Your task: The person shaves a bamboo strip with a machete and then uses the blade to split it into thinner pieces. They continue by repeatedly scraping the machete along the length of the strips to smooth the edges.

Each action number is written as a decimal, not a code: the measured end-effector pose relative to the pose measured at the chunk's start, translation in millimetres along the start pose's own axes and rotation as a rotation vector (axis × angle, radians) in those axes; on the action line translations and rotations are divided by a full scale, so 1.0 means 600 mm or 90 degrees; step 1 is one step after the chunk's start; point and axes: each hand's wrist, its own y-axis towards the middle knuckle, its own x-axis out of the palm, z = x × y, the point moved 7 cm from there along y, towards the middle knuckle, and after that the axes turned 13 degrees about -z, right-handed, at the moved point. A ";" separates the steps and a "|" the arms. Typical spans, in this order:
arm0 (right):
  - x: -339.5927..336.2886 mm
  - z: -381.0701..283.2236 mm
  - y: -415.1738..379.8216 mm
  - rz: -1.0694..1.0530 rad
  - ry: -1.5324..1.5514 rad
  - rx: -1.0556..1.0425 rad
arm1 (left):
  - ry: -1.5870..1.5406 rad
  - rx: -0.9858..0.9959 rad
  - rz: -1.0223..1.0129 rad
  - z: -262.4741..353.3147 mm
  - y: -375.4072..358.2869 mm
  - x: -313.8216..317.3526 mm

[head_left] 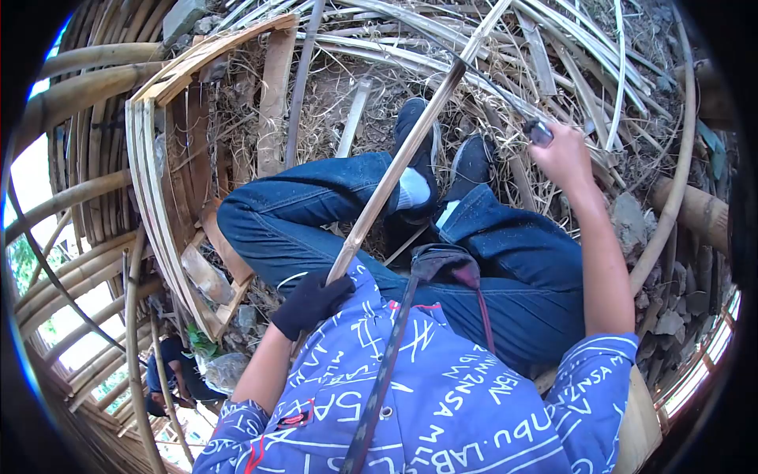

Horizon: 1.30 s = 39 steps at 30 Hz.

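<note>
My left hand (314,304), in a black glove, is closed around the lower end of a long split bamboo strip (395,167). The strip slants up and away from my lap, past my shoes, to the top of the view. In my bare right hand (564,158) is the dark handle of a long, thin-bladed knife (505,99), held out beyond my right knee. Its narrow blade runs up and to the left and overlaps the strip near a darkened patch. A dark pouch (444,265) on a strap lies over my lap.
Pale bamboo strips (584,55) and shavings cover the ground ahead. A frame of bent wooden slats (150,197) stands at left, beside bamboo poles (95,87). Broken stones (628,225) and a thick bamboo pole (695,209) lie at right. Another person (178,371) is at lower left.
</note>
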 end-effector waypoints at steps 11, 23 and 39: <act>0.132 -0.135 -0.169 -0.152 0.608 -0.074 | 0.575 0.681 -0.018 0.116 -0.047 0.034; 0.182 -0.216 -0.202 -0.213 0.478 -0.296 | 0.404 0.304 -0.056 0.140 -0.016 0.040; 0.160 -0.206 -0.203 -0.099 0.250 -0.289 | 0.640 0.513 0.139 0.186 -0.044 0.084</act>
